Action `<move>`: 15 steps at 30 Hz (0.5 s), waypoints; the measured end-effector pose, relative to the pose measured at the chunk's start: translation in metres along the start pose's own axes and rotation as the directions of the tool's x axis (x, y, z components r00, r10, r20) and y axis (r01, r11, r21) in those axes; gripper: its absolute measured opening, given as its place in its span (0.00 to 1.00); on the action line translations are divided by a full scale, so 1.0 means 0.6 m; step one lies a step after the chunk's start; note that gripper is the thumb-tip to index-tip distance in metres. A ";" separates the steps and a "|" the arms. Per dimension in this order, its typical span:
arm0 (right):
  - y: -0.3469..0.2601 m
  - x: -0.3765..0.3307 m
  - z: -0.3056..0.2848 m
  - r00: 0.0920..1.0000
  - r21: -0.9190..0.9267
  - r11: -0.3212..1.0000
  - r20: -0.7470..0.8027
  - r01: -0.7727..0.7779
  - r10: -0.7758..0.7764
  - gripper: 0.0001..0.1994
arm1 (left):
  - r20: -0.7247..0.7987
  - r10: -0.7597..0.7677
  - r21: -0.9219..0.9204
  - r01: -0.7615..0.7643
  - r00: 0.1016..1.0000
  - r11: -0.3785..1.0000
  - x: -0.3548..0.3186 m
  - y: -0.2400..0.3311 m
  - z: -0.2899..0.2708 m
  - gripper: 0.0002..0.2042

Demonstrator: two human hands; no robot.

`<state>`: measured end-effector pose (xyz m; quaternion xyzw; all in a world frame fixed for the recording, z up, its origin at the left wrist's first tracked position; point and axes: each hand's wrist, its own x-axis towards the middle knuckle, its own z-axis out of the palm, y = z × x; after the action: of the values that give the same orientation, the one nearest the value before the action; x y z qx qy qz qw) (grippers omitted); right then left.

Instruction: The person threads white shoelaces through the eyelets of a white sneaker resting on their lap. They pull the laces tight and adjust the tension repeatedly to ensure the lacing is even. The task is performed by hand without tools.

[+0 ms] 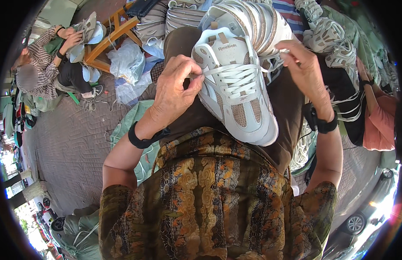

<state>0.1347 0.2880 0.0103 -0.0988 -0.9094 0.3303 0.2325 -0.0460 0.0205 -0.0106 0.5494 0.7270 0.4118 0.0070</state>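
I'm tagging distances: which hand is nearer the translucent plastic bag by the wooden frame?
Left. The left hand is at the side of the sneaker toward the plastic bag; the right hand is farther, past the opposite side.

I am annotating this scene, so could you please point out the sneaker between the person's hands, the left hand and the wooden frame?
Sneaker [238, 86]: head view, on its crossed laces.
Left hand [176, 85]: head view, on its back.
Wooden frame [115, 35]: head view, on its long slanting bar.
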 end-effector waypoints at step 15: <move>-0.086 0.036 0.061 0.954 -0.068 0.952 0.052 0.299 -0.295 0.08 | 0.088 -0.025 -0.107 0.034 0.996 0.994 0.002 -0.001 -0.004 0.06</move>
<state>0.0967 0.2356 0.0264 0.0372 -0.9304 0.2590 0.2568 -0.0478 0.0202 -0.0087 0.5547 0.7107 0.4264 0.0742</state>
